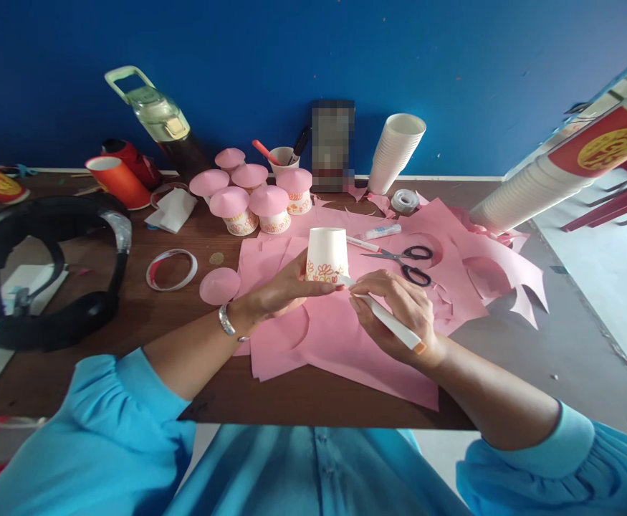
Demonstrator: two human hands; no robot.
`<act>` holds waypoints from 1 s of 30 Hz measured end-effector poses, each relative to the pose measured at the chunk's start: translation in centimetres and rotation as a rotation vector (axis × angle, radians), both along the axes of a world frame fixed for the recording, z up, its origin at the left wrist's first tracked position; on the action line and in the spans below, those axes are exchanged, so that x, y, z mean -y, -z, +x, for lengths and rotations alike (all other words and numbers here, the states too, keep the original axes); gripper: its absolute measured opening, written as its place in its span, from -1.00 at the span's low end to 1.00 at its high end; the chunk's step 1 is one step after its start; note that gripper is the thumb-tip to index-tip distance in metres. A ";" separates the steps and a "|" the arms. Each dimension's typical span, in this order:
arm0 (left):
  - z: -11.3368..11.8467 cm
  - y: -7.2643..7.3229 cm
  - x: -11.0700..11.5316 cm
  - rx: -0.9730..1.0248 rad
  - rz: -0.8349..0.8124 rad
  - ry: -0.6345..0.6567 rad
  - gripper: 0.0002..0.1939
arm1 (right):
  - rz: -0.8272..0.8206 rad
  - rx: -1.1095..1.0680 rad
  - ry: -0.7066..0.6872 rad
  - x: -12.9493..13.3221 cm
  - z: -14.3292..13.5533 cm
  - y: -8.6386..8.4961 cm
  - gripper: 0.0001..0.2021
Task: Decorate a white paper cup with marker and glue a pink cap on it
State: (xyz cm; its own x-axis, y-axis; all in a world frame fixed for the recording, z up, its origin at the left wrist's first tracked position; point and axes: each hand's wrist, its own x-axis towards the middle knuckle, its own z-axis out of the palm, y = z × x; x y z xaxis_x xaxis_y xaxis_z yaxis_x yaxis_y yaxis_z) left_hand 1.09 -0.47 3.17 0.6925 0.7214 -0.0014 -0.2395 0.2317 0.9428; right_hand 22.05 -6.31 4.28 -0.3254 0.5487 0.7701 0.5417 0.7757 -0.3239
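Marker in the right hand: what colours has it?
The marker is white with an orange end; see head view.

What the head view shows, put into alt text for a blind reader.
A left hand holds an upside-down white cup while the right hand holds a pen to its orange flower pattern. Around them are pink paper, scissors and cups topped with pink cones.

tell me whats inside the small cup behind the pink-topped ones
The small cup holds an orange-red pen and a black pen, both sticking out past the rim. Their lower ends and the cup's bottom are hidden.
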 end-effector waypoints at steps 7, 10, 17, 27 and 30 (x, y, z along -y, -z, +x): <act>0.0 -0.1 -0.1 0.008 0.032 0.009 -0.53 | -0.004 0.005 -0.012 0.1 -0.1 0.0 -0.81; 0.1 -0.1 -0.1 0.013 0.030 0.009 -0.50 | 0.001 0.008 -0.010 0.1 -0.2 0.0 -0.82; 0.0 0.3 -0.3 0.009 0.026 0.016 -0.62 | -0.001 -0.031 -0.016 0.1 0.0 0.1 -0.77; -0.2 0.3 -0.3 0.048 0.001 0.010 -0.61 | 0.002 -0.099 0.027 -0.2 0.4 0.2 -0.75; -0.2 1.5 -0.7 0.109 -0.043 0.032 -0.59 | -0.059 -0.116 0.077 -0.3 0.4 0.4 -0.76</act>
State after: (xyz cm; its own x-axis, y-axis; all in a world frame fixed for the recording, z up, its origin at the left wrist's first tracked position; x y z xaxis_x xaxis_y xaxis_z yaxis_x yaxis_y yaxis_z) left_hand 0.87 0.19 1.72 0.7131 0.6996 0.0444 -0.3318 0.2811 0.9005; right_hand 22.45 -6.02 3.91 -0.1913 0.6138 0.7659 0.5553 0.7111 -0.4312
